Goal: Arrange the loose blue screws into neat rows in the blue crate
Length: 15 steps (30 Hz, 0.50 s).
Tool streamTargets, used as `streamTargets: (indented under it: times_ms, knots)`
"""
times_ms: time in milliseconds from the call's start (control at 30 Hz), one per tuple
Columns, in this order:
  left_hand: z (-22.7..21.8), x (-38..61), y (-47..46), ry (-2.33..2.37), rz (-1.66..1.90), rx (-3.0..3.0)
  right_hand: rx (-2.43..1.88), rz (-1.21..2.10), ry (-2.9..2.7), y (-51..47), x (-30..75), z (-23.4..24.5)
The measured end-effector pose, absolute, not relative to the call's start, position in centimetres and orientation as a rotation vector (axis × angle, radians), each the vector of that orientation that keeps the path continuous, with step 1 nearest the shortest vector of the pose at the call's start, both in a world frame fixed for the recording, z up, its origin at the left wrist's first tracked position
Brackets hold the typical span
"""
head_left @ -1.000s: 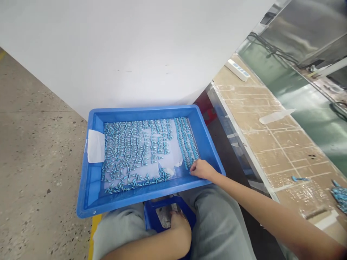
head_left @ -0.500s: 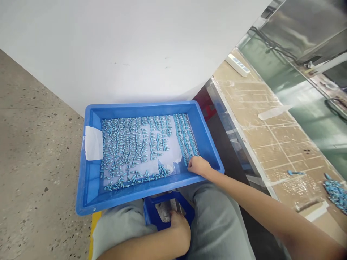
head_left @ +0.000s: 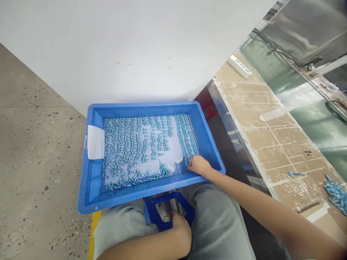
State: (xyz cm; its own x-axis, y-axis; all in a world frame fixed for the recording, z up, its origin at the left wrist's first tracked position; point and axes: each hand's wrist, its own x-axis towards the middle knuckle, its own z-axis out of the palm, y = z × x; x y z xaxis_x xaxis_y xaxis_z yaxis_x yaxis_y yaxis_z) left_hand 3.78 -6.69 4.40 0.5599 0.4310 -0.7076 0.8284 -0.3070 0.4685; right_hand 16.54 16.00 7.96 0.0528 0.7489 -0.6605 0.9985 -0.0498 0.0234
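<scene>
A blue plastic tray (head_left: 93, 195) rests on my knees, lined with a clear sheet that carries several rows of small blue parts (head_left: 130, 144). My right hand (head_left: 199, 165) reaches into the tray's near right corner, fingers curled and pinched at the near end of the rightmost strip of blue parts (head_left: 187, 139). My left hand (head_left: 181, 225) lies between my thighs, fingers closed over the rim of a smaller blue bin (head_left: 158, 213) under the tray; what the fingers hold is hidden.
A white paper label (head_left: 95, 142) hangs over the tray's left wall. To the right runs a taped brown workbench (head_left: 273, 133) with a pile of blue parts (head_left: 336, 193), a white power strip (head_left: 238, 65) and a green conveyor (head_left: 303, 104). Speckled floor lies at left.
My right hand has shifted slightly left along the near end of the right strip. The view has shifted a little; the left hand stays on the small bin.
</scene>
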Motion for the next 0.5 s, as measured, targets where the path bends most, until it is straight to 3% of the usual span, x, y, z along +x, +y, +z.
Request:
streamTargets:
  times_ms: [333,500]
  knots:
    - [4.4,3.7,-6.9,0.955,-0.650,1.868,1.833,-0.715,1.951,16.1,13.0,10.7]
    - [4.9,3.8,-6.4,0.864,-0.778,1.892,1.773,-0.860,2.048,15.9,7.4,9.3]
